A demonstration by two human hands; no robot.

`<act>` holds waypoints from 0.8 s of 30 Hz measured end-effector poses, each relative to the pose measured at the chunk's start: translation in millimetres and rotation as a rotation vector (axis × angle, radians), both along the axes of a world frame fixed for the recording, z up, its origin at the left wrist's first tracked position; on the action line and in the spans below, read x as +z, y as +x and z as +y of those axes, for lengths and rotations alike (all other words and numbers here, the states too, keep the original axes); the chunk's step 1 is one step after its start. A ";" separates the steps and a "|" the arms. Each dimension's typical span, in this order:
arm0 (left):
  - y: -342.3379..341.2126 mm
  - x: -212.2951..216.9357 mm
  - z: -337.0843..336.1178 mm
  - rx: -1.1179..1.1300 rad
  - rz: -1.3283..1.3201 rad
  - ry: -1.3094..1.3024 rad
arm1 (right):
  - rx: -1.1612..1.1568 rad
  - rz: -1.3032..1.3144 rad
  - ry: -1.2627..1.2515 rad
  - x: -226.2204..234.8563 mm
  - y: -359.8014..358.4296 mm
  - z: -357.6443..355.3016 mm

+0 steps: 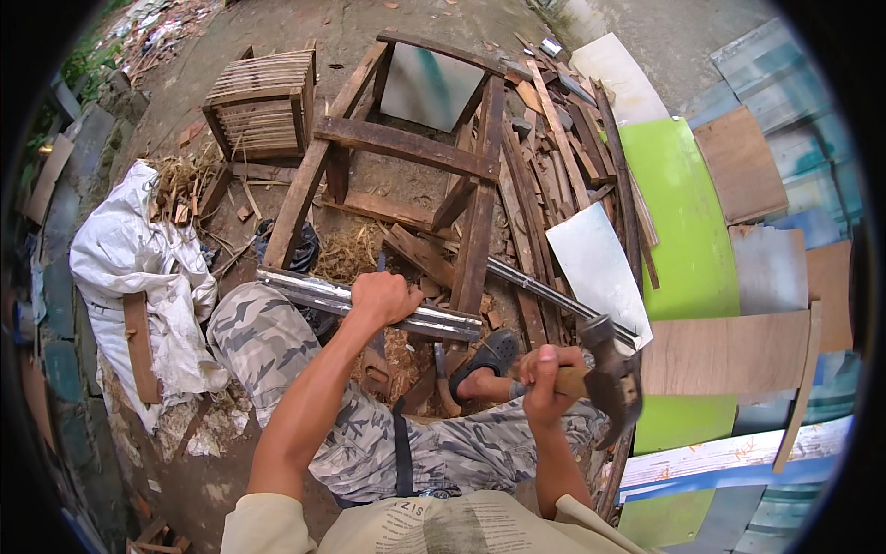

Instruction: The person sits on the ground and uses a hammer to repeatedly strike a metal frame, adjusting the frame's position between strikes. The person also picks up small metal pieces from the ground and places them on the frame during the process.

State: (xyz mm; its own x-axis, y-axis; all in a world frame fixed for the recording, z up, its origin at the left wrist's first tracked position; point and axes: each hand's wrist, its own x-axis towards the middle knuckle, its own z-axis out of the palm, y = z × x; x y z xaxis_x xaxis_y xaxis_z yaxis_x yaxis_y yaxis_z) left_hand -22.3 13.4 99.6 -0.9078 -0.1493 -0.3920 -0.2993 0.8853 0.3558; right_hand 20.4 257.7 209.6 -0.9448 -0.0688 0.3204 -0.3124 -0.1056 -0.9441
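Wooden frame (406, 148): upper centre of the frame; dark weathered rails, upright and in one piece on bare ground, joints holding.
Green panel (678, 231): right side, lying flat among plywood offcuts and grey sheets.
White sack (125, 258): left side, crumpled, a wood strip across it.
Slatted crate (263, 102): upper left, well apart from the hands.
Scrap laths (554, 157): piled just right of the wooden frame.
Metal bar (369, 303): centre; long, grey, shiny, ribbed profile, lying across the person's camouflage-clad knee, its right end near the wooden frame's leg.
Left hand (383, 297): clenched over the metal bar, pressing it down.
Claw hammer (611, 374): lower right; dark worn head, wooden handle, raised off the work.
Right hand (546, 379): fist closed round the claw hammer's handle, close behind the head.
Progress (judgement): early. Bar steadied, hammer lifted, no blow landing; bar shows no visible bend or dent. Striking work appears to remain.
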 end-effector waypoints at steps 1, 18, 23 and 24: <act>-3.7 1.1 -0.3 -0.007 0.021 0.005 | 0.022 -0.053 0.262 -40.7 -5.8 19.7; 4.9 -7.2 3.8 -0.010 0.032 -0.011 | 0.144 -0.458 1.054 -85.4 -15.7 55.7; 0.1 -6.0 -7.2 0.018 0.073 -0.039 | -0.012 -0.117 0.761 9.9 -16.2 35.9; 4.0 -7.5 -5.2 0.015 0.061 -0.043 | 0.040 -0.243 0.530 29.9 -12.2 27.5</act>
